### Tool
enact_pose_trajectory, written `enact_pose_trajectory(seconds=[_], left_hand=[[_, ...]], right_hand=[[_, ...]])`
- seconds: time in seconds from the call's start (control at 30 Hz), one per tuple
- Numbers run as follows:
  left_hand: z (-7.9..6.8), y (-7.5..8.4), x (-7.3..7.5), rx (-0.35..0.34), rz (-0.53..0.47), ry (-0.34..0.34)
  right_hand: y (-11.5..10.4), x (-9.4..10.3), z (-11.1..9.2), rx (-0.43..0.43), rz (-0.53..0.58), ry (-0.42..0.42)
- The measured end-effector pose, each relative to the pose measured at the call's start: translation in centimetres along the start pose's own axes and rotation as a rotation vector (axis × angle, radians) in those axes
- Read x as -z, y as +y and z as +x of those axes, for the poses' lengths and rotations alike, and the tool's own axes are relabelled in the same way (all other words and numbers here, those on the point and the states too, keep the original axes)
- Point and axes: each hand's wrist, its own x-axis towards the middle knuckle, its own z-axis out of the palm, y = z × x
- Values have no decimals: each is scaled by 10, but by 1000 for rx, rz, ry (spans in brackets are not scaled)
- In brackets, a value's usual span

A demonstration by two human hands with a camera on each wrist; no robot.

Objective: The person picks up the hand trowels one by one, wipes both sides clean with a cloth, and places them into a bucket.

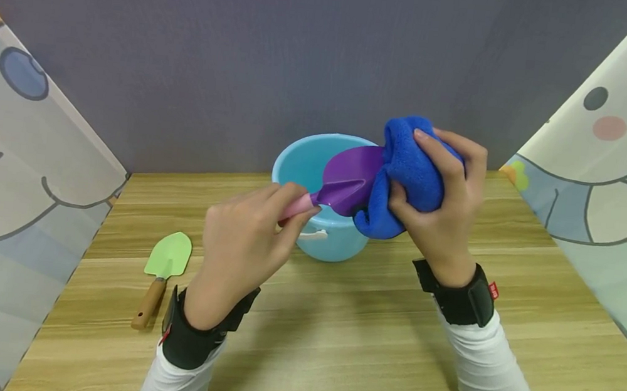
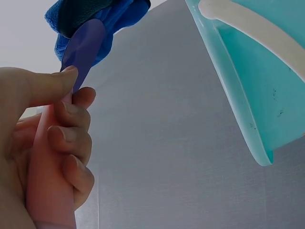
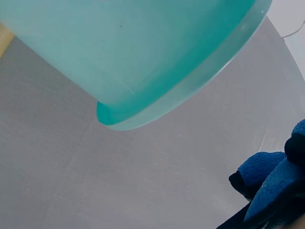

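My left hand (image 1: pixel 247 233) grips the pink handle (image 2: pixel 50 181) of a toy shovel with a purple blade (image 1: pixel 346 176). A bunched blue cloth (image 1: pixel 414 174) is held in my right hand (image 1: pixel 455 196), fingers over its top and thumb below. The cloth covers the blade's far end, so the tip is hidden. Both hands are raised, and the blade overlaps the mouth of a light blue bucket (image 1: pixel 337 242) in the head view. From the right wrist, only part of the cloth (image 3: pixel 274 181) shows at the lower right.
A small green trowel (image 1: pixel 170 254) with a wooden handle lies on the wood-grain table (image 1: pixel 333 348) at the left. The bucket stands near the dark grey back panel (image 1: pixel 217 73), its white handle (image 1: pixel 314 235) hanging in front. Cartoon-printed sheets flank the table.
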Motion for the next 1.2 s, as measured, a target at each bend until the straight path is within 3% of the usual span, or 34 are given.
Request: enact_pose_trajectory(seconds=[0.6, 1.0, 1.2], left_hand=[[-1, -9, -1, 33, -22, -20], [1, -13, 1, 99, -2, 12], [1, -11, -1, 93, 6, -20]], right_hand=[[-4, 4, 6, 41, -5, 134], [-11, 3, 3, 46, -6, 132], [-15, 0, -1, 79, 3, 103]])
